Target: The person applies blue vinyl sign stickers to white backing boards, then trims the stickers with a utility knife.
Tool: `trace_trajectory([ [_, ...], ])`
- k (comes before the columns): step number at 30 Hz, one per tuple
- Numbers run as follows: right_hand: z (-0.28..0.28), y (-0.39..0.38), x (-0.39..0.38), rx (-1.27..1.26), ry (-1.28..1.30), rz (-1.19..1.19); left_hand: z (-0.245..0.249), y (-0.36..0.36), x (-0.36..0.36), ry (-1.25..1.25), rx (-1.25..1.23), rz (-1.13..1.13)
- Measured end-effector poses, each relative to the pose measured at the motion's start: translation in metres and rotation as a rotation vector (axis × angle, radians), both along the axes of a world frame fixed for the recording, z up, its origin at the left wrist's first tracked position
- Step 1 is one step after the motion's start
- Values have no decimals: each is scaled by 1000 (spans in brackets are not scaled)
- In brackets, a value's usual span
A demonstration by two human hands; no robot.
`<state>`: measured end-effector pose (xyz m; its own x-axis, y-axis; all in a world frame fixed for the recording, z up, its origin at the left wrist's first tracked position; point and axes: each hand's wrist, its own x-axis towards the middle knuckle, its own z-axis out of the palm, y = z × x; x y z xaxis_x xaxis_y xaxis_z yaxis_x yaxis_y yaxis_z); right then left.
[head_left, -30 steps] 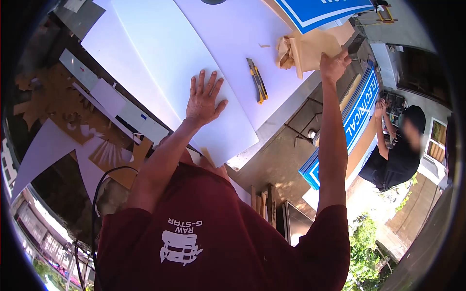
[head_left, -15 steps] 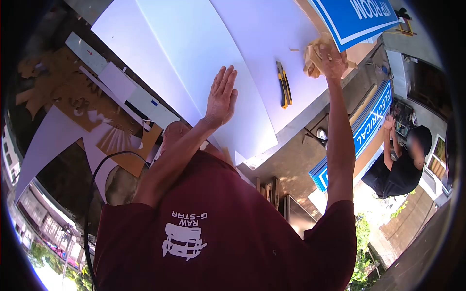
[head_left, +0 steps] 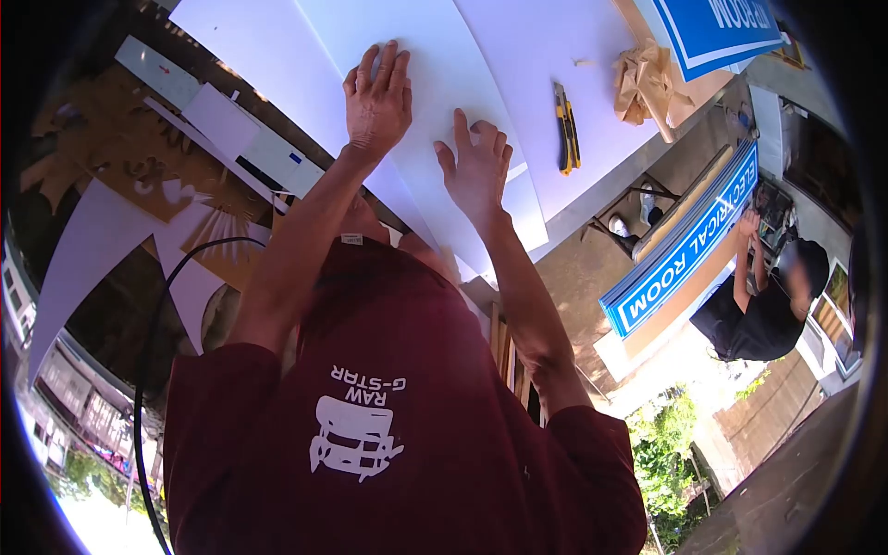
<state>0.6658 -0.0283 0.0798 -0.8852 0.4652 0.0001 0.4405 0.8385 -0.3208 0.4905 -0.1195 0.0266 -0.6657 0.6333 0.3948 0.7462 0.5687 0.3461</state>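
A long white sheet lies over other white sheets on the table. Palm down near its left side rests my left hand, fingers slightly apart and holding nothing. To the right and nearer to me, my right hand is over the same sheet with its fingers spread and bent, nothing in them. A yellow and black utility knife lies to the right of that hand. Crumpled brown paper sits further right, by the blue sign with white letters.
Blue "ELECTRICAL ROOM" signs are stacked at right, beside a person in black with raised hands. Brown and white offcuts lie in a heap at left. A black cable runs down at left, close to my sleeve.
My right hand has let go of the crumpled brown paper and moved left onto the white sheet. My left hand has slid forward and left. The paper stays by the sign.
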Motion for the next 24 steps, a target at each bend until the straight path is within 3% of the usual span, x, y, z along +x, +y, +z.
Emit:
trace_trajectory([
  [6,-6,-29,2,114,62,-60,1,0,1,-33,-14,-2],
  [9,-10,-30,13,87,104,-5,2,1,1,-49,-32,1],
  [12,-13,-28,23,-109,153,-52,2,0,1,-62,-39,2],
  [15,-11,-25,7,-114,133,-232,1,-1,0,-67,-18,-4],
  [18,-2,-33,-3,63,-6,-129,1,-1,1,-69,-26,-8],
  [22,-1,-40,17,89,58,56,2,0,0,-63,-18,-7],
  [24,-4,-38,24,-183,147,-41,2,0,-1,-52,-21,-16],
])
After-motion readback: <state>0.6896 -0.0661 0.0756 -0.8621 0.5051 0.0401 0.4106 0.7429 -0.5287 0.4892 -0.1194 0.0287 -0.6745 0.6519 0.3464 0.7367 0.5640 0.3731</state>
